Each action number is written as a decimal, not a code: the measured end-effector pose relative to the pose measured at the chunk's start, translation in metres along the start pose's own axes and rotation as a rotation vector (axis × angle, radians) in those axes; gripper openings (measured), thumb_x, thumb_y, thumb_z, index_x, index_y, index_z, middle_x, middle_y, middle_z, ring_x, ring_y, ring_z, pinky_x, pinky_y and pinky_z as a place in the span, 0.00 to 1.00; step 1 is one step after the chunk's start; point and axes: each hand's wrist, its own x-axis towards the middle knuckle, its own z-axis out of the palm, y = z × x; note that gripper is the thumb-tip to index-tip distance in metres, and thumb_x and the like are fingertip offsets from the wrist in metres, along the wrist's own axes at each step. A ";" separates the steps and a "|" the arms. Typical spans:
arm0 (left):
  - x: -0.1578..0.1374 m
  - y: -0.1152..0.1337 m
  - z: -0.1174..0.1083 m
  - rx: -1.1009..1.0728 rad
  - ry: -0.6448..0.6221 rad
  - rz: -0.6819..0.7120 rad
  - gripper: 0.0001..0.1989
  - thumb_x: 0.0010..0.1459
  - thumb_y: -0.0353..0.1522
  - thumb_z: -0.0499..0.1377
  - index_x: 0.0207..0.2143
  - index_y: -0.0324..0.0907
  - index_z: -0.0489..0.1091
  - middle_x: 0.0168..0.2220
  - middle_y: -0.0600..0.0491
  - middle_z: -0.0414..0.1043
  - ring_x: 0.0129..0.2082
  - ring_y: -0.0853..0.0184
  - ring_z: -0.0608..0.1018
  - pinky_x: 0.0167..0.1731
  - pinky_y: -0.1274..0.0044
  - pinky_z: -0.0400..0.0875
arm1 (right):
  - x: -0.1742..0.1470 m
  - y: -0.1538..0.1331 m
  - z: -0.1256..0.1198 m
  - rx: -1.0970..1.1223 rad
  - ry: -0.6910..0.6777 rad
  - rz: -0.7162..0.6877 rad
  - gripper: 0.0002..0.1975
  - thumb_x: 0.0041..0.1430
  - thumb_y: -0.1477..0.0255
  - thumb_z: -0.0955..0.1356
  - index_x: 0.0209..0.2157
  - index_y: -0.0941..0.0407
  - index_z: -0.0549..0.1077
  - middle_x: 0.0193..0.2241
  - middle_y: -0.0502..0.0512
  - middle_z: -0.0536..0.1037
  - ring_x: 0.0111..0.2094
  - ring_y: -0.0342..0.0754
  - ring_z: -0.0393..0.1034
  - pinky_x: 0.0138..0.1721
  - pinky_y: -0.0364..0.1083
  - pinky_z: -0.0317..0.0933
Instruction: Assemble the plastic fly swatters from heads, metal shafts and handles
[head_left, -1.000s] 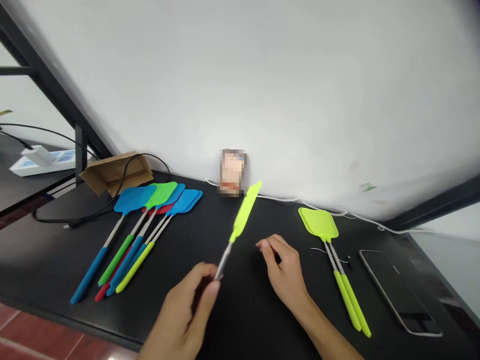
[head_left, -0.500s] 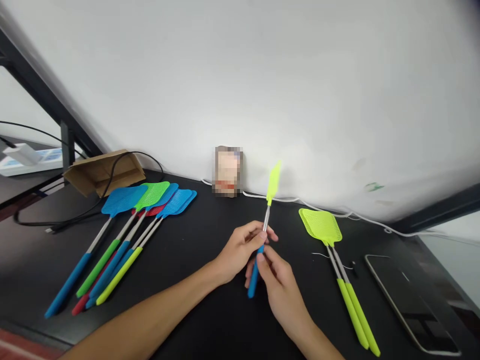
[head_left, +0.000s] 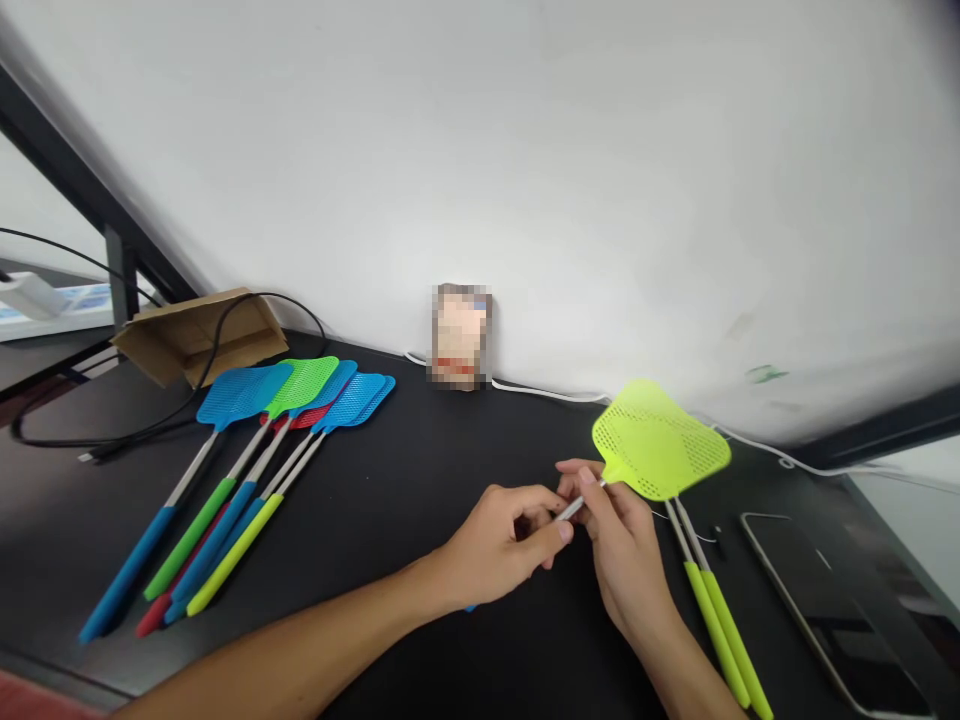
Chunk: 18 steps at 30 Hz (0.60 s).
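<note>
A fly swatter point(head_left: 651, 440) with a yellow-green mesh head, metal rod and blue handle is between my two hands, its head pointing up to the right. My left hand point(head_left: 510, 545) pinches the rod lower down and covers most of the blue handle; only a blue tip shows beneath it. Close to the head, my right hand point(head_left: 619, 535) grips the rod between thumb and fingers. Behind the held head lie fly swatters with yellow-green handles point(head_left: 716, 630), their own heads mostly covered. On the left, several fly swatters point(head_left: 247, 540) in blue, green, red and yellow-green lie fanned side by side.
A phone point(head_left: 832, 610) lies at the right on the black table point(head_left: 420, 460). An open cardboard box point(head_left: 202, 340) and a black cable point(head_left: 112, 440) are at the back left. A blurred packet point(head_left: 460, 335) leans against the wall, beside a white cable point(head_left: 547, 392).
The held fly swatter has tilted from near upright to the right, its head now broadside over the yellow-green ones. My right hand has moved from the blue handle up to the rod near the head.
</note>
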 end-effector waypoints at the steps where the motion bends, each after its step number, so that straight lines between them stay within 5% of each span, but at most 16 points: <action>1: -0.001 0.001 0.001 0.021 -0.032 -0.003 0.14 0.66 0.41 0.56 0.37 0.40 0.74 0.22 0.57 0.70 0.18 0.75 0.68 0.21 0.82 0.62 | 0.000 0.000 0.000 0.024 0.014 0.017 0.16 0.63 0.56 0.70 0.39 0.55 0.78 0.32 0.53 0.73 0.29 0.45 0.67 0.27 0.43 0.63; 6: 0.000 -0.003 0.001 -0.020 -0.096 0.008 0.13 0.66 0.41 0.56 0.45 0.41 0.69 0.26 0.58 0.69 0.19 0.75 0.68 0.22 0.82 0.63 | 0.002 -0.004 -0.002 0.107 0.036 0.065 0.18 0.63 0.54 0.69 0.34 0.56 0.76 0.28 0.51 0.70 0.26 0.42 0.63 0.23 0.41 0.58; 12: 0.006 -0.014 0.001 -0.235 0.045 -0.009 0.15 0.66 0.44 0.56 0.43 0.45 0.57 0.26 0.61 0.66 0.18 0.77 0.66 0.19 0.84 0.60 | -0.003 0.000 0.002 0.048 -0.216 0.123 0.16 0.65 0.55 0.68 0.38 0.54 0.71 0.21 0.44 0.63 0.21 0.39 0.58 0.19 0.39 0.47; 18: 0.002 -0.002 0.004 -0.299 -0.078 -0.174 0.19 0.67 0.49 0.53 0.42 0.42 0.63 0.22 0.63 0.59 0.14 0.78 0.58 0.13 0.83 0.51 | 0.000 -0.004 -0.001 0.199 -0.010 0.096 0.18 0.63 0.54 0.70 0.34 0.55 0.71 0.19 0.41 0.54 0.20 0.37 0.49 0.21 0.38 0.48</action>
